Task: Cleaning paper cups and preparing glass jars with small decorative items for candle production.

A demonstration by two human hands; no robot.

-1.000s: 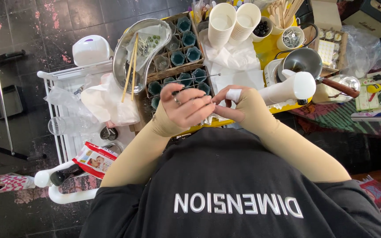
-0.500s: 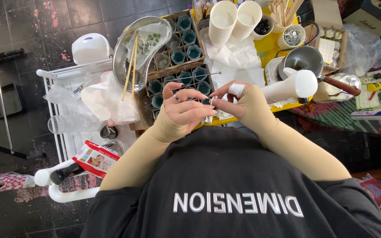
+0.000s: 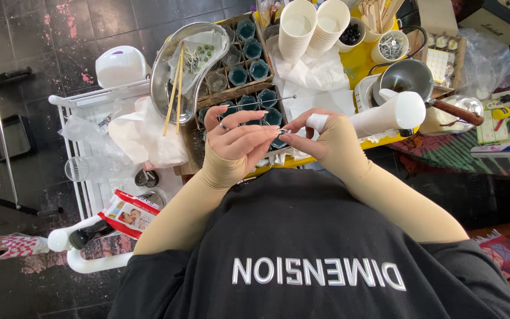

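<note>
My left hand (image 3: 235,145), in a beige sleeve with a ring on one finger, meets my right hand (image 3: 324,137) in front of my chest. Both pinch a small metal piece (image 3: 282,131) between their fingertips. Just beyond them stands a wooden crate (image 3: 231,94) with several teal glass cups (image 3: 259,69) in its compartments. A thin metal rod (image 3: 267,101) lies across the crate. A white tube-shaped object (image 3: 388,115) lies right behind my right hand.
A metal kidney tray (image 3: 166,71) with wooden sticks sits left of the crate. Paper cup stacks (image 3: 314,26), a small pot (image 3: 408,77) with a wooden handle and white tissue lie behind. A white cart (image 3: 90,177) with plastic bags stands at left.
My hands have stayed together over the crate's near edge. The fingers of my left hand have spread a little; the pinch on the small piece holds.
</note>
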